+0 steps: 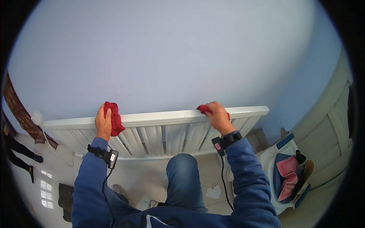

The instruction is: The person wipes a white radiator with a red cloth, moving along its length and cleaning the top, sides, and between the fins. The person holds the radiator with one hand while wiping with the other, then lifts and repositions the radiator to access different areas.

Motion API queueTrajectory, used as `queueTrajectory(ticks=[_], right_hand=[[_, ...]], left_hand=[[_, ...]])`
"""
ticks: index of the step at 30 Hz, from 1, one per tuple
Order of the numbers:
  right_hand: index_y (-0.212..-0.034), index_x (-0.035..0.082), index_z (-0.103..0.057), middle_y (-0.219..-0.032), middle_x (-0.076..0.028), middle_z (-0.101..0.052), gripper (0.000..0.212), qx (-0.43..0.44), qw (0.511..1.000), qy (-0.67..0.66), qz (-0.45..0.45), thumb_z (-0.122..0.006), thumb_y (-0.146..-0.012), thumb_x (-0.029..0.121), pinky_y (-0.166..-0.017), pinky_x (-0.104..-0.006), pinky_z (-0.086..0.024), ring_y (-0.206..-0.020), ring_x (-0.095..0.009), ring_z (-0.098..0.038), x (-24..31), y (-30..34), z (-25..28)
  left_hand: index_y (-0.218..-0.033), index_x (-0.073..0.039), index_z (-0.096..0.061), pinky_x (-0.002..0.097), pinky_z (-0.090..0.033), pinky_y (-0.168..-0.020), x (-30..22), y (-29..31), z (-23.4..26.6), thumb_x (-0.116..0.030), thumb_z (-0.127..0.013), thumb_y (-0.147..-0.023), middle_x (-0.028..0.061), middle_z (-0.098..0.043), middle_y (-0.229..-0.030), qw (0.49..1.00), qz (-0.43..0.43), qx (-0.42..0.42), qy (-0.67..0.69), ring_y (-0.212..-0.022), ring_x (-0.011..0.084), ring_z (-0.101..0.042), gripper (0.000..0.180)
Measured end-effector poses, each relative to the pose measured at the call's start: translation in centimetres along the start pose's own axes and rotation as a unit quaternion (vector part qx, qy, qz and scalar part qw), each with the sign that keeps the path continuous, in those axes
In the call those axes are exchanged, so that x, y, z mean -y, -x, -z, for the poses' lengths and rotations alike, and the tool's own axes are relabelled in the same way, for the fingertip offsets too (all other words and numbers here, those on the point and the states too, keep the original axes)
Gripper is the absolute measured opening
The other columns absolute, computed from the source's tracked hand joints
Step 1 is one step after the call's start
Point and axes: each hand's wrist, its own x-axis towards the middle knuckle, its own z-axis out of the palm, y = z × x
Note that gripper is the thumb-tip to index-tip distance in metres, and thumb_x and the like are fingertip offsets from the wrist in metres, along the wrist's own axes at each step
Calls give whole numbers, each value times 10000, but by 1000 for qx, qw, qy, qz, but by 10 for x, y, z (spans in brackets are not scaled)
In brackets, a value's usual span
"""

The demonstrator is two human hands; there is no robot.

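A white slatted radiator [161, 119] runs along the wall in front of me. At its left part, my left hand [102, 124] is closed on a crumpled red cloth [115, 121], which lies over the top rail. Farther right, my right hand [219, 117] presses another red cloth [204, 109] onto the same rail. Most of that second cloth is hidden under the palm, with bits showing at both sides of the hand. Between the hands the top rail is bare.
Behind the radiator rises a pale blue wall [171, 57]. A white seat-like item with blue handles [285, 141] stands at the right, a pink cloth [288, 171] on it. White paper [213, 192] lies on the floor. Another person's legs [21, 150] are at far left.
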Motion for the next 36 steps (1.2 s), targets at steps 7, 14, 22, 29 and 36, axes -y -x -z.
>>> queueTrajectory(ticks=[7, 14, 22, 29, 36], right_hand=[[-1046, 47, -683, -1081, -158, -654, 312, 10, 988, -85, 130, -695, -741, -21, -901, -448, -489, -1035, -374, -597, 76, -4, -56], [-1078, 37, -669, -1066, -153, -650, 337, 56, 992, -79, 82, -697, -748, -26, -910, -425, -496, -1038, -371, -598, 50, 1, -24], [-1050, 30, -669, -1029, -179, -635, 247, -14, 993, 120, -14, -663, -803, 38, -863, -460, -502, -983, -390, -609, -87, 16, 55], [-1082, 41, -685, -1060, -194, -659, 255, -52, 960, 230, -153, -624, -835, 56, -925, -466, -484, -1025, -394, -604, -227, 41, 147], [-1068, 46, -683, -1056, -206, -661, 226, -53, 935, 223, -270, -625, -853, 87, -873, -476, -499, -993, -417, -610, -328, 40, 196]], left_hand=[[-1284, -3, -559, 435, -472, -979, -3, -3, 2, -281, -547, -989, 218, -628, -1233, 1000, 0, 4, -6, -1136, 394, -593, 405], [-1275, 13, -556, 444, -470, -982, -3, -4, 4, -287, -542, -992, 232, -626, -1227, 1000, -3, 9, -12, -1135, 401, -592, 413], [-1279, 7, -557, 436, -471, -978, -8, -2, 5, -284, -543, -996, 226, -630, -1220, 1000, 0, 7, -1, -1133, 395, -595, 406], [-1278, 2, -563, 432, -470, -977, -12, -1, 5, -276, -545, -996, 220, -633, -1222, 1000, 17, 0, -4, -1138, 391, -596, 396], [-1270, 1, -570, 425, -479, -963, -15, -1, 5, -264, -559, -989, 222, -640, -1203, 999, 30, -11, -29, -1116, 387, -607, 386]])
